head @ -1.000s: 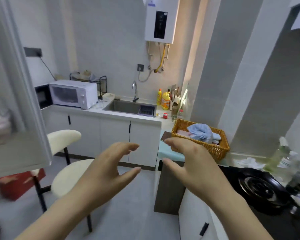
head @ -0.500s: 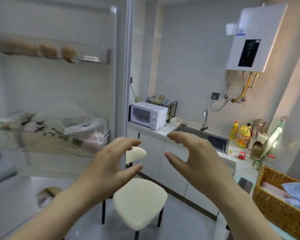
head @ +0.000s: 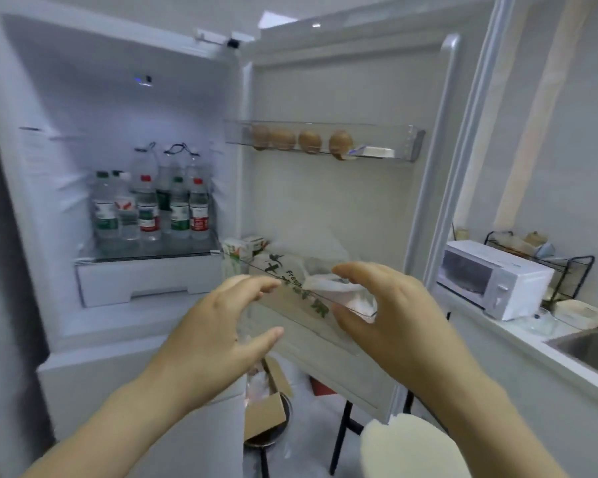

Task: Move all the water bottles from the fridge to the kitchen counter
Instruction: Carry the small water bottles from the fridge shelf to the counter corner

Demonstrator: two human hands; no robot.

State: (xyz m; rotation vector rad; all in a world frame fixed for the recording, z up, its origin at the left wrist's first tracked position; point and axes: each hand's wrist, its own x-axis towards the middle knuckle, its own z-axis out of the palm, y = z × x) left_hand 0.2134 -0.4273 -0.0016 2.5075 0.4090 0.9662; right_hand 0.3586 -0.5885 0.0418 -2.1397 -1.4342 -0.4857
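The white fridge [head: 125, 84] stands open at the left. Several clear water bottles [head: 151, 205] with green or red caps and labels stand packed together on its glass shelf [head: 145, 253]. My left hand [head: 221, 329] and my right hand [head: 390, 312] float in front of the fridge, below and to the right of the bottles. Both hands are empty, fingers curved and apart, palms facing each other. The kitchen counter [head: 518, 336] runs along the right edge.
The fridge door [head: 342, 201] swings open to the right, with eggs [head: 308, 141] in its upper bin and a plastic bag [head: 301, 274] in the lower one. A microwave [head: 491, 281] and a sink [head: 591, 350] sit on the counter. Stools [head: 408, 446] and a cardboard box [head: 266, 408] stand below.
My view has swung left from the counter and sink to the open fridge. Both hands stayed raised, empty and apart throughout.
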